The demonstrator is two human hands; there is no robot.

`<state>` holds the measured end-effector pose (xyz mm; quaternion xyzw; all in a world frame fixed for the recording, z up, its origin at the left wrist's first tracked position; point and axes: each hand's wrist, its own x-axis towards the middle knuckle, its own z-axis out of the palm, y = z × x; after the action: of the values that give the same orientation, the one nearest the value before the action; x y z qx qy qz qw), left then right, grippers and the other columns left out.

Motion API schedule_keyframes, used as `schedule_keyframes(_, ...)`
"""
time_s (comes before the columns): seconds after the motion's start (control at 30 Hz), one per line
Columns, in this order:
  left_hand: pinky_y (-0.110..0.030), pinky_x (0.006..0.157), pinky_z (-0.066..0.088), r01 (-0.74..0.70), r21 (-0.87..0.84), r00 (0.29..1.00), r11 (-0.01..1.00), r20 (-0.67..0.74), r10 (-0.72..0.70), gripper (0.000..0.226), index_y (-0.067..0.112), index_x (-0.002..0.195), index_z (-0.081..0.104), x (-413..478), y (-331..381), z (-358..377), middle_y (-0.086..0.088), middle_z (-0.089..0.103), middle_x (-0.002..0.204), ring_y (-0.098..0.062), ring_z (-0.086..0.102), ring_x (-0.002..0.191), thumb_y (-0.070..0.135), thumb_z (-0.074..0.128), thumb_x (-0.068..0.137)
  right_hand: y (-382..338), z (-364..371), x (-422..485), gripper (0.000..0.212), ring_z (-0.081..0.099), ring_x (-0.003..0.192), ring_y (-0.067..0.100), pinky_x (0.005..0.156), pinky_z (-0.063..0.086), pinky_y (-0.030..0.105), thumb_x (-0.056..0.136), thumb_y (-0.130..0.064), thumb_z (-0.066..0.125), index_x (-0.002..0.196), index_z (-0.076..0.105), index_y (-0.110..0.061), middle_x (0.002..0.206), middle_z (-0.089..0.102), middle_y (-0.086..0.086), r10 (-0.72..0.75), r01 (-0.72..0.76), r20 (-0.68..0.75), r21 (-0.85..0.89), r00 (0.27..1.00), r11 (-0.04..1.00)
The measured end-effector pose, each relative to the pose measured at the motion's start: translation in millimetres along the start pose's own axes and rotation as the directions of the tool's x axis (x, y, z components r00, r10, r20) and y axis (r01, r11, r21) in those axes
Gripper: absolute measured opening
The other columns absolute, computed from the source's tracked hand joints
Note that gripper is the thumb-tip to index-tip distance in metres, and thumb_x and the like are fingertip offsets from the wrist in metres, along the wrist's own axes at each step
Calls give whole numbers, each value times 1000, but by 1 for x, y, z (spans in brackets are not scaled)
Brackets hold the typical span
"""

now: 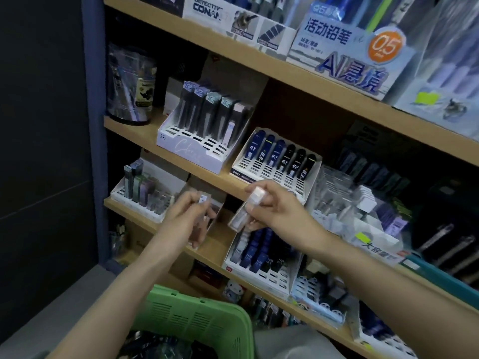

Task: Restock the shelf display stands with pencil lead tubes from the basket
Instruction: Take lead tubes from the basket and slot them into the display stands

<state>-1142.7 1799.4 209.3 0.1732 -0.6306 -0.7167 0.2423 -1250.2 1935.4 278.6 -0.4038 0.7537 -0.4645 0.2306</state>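
Green basket [197, 314] sits lowest; left grip [190, 216] pinches one small lead tube [203, 198], right grip [280, 206] pinches one clear white-capped lead tube [246, 209].

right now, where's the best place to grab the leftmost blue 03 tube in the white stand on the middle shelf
I'd pinch the blue tube by its rounded top, front and back, coming from above and in front. Its foot sits in a slot of the white stand and the next tube crowds one side, so only the top is free. Pull along its backward lean.
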Motion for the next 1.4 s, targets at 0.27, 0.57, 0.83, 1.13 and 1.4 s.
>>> schedule_keyframes(0.27,-18,40,38,50,115,996,992,72,-58,21,1,85,47,-3,-24,30,1,51,44,-20,47,45,15,42,100,22,-58,-51,17,65,66,8,68,58,22,94,-4,53,107,54,-14,84,60,5,67,-56,-137,87,988,995)
schedule_keyframes(0.57,-20,46,39,71,-7,963,997,259,-67,16,7,97,60,-23,-3,125,5,58,61,-10,44,48,21,53,92,35,-107,-93,12,70,71,15,71,58,23,89,-1,59,99,52,-4,86,65,9,118,-24,-277,321,954,947)
schedule_keyframes(0.83,-18,48,38,-10,-20,974,1000,227,14,9,12,93,61,-23,12,175,4,46,52,-10,40,48,20,59,89,56,-121,-111,15,62,66,8,64,54,17,86,-5,64,99,57,-4,79,66,9,57,40,-370,250,927,967)
schedule_keyframes(1.13,-23,46,46,90,-88,986,992,150,-76,12,9,93,41,-7,24,189,-7,55,65,-15,49,49,1,35,99,40,-174,-79,9,63,73,6,71,55,19,95,-10,53,102,54,-15,83,61,-3,-145,62,-646,-150,749,987)
schedule_keyframes(1.4,-23,50,53,47,-63,987,997,158,-37,13,2,109,48,6,30,175,-8,61,82,-10,58,51,5,44,97,38,-188,-26,22,59,85,15,79,49,24,94,-16,57,113,57,-5,92,61,3,-335,-70,-550,-588,765,806)
